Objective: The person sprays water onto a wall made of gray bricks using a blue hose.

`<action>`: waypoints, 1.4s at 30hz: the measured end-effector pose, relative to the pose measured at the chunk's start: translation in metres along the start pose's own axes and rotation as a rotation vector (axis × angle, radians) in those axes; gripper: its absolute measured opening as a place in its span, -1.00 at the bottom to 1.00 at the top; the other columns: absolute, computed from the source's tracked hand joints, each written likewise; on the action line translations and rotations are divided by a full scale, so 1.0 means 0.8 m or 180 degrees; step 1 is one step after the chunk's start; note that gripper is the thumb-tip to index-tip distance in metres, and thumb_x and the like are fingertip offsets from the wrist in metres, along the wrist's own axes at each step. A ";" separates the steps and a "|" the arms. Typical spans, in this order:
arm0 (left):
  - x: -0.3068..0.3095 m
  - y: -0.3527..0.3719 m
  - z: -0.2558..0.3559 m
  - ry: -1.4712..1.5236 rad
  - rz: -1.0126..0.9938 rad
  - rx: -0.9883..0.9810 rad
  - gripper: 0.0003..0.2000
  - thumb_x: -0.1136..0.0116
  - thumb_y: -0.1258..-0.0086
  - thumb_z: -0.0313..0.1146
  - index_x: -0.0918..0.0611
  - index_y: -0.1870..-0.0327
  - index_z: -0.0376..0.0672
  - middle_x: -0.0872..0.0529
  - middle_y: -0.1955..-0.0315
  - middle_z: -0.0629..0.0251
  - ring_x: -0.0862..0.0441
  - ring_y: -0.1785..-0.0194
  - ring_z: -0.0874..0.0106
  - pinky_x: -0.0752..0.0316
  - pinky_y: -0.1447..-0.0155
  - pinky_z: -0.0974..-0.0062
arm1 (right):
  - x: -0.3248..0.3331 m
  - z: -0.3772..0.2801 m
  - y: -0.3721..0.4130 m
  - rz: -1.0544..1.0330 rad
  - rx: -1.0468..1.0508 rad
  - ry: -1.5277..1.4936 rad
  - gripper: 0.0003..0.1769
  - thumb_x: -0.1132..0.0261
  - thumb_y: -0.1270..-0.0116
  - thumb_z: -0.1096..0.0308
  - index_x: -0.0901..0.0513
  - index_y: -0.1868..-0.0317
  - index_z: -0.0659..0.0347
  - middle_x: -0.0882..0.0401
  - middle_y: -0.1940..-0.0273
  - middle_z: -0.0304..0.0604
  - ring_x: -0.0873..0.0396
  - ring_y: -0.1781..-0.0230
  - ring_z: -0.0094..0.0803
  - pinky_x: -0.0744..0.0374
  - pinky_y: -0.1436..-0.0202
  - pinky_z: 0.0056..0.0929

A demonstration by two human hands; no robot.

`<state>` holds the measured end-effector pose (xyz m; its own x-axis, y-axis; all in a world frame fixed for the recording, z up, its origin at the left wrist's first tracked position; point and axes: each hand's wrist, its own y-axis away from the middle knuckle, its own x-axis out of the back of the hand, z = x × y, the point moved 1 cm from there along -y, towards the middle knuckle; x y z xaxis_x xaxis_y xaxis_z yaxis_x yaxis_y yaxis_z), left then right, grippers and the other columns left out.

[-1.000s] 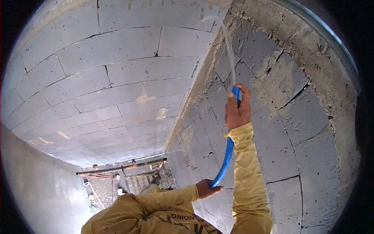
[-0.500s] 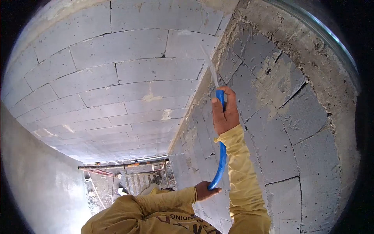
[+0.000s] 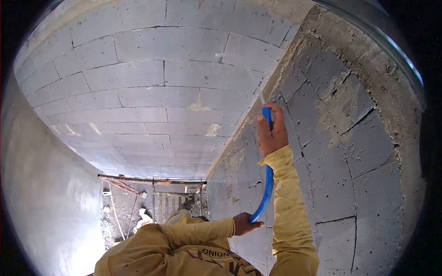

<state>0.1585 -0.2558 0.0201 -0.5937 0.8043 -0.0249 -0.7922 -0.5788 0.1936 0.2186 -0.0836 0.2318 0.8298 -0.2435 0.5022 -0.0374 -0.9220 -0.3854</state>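
Note:
A blue hose point(image 3: 268, 188) curves between my two hands. Near its upper end, my right hand point(image 3: 272, 131) is closed around it, with fingers and thumb close to the mouth. A thin jet of water point(image 3: 261, 94) leaves that end toward the grey block wall point(image 3: 138, 48), up and slightly left. Lower down, my left hand point(image 3: 245, 224) grips the hose, thumb pointing right. Below that hand the rest of the hose is out of sight. Both arms wear yellow sleeves.
A second block wall point(image 3: 331, 179), smeared with mortar, rises close on my right and meets the other at a corner. At left stands a smooth plastered wall point(image 3: 55, 184). Far below are a metal scaffold bar point(image 3: 156, 180), a slatted frame point(image 3: 168, 204) and rubble.
The view has shifted, so the walls appear further right and the floor shows more. My right hand and the hose mouth sit slightly right and lower; both hands keep their grip.

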 end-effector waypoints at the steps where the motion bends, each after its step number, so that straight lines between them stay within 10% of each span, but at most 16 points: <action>1: 0.002 0.005 0.009 -0.0040 0.0035 0.0023 -0.49 -0.11 -0.30 0.14 -0.54 0.59 -0.20 -0.42 0.72 0.24 -0.33 0.55 0.45 -0.32 0.33 0.30 | 0.004 -0.014 0.004 -0.0072 -0.0182 -0.0078 -0.57 -0.11 -0.33 0.07 -0.32 -0.12 0.05 -0.51 0.14 -0.01 -0.56 0.33 -0.06 -0.53 0.17 -0.19; 28: -0.046 0.043 0.022 -0.0276 -0.0109 0.0018 -0.49 -0.12 -0.32 0.06 -0.42 0.66 -0.22 -0.39 0.74 0.19 -0.29 0.57 0.43 -0.30 0.37 0.28 | 0.018 0.043 0.046 -0.0312 -0.0331 0.0570 -0.51 -0.07 -0.33 -0.01 -0.32 -0.16 0.08 -0.51 0.01 0.06 -0.56 0.07 0.06 -0.51 0.00 -0.15; 42: 0.002 0.041 0.011 -0.0211 0.0067 0.0193 -0.51 -0.11 -0.31 0.06 -0.53 0.56 -0.27 -0.54 0.65 0.11 -0.44 0.53 0.35 -0.37 0.29 0.24 | -0.044 -0.009 0.018 -0.0704 -0.0148 0.0227 -0.54 -0.09 -0.34 -0.04 -0.34 -0.13 0.00 -0.48 0.35 -0.12 -0.49 0.41 -0.33 -0.50 0.25 -0.32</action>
<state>0.1326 -0.2720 0.0353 -0.5979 0.8003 0.0443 -0.7684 -0.5880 0.2524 0.1844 -0.0904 0.2142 0.7793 -0.0531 0.6244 0.1139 -0.9678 -0.2245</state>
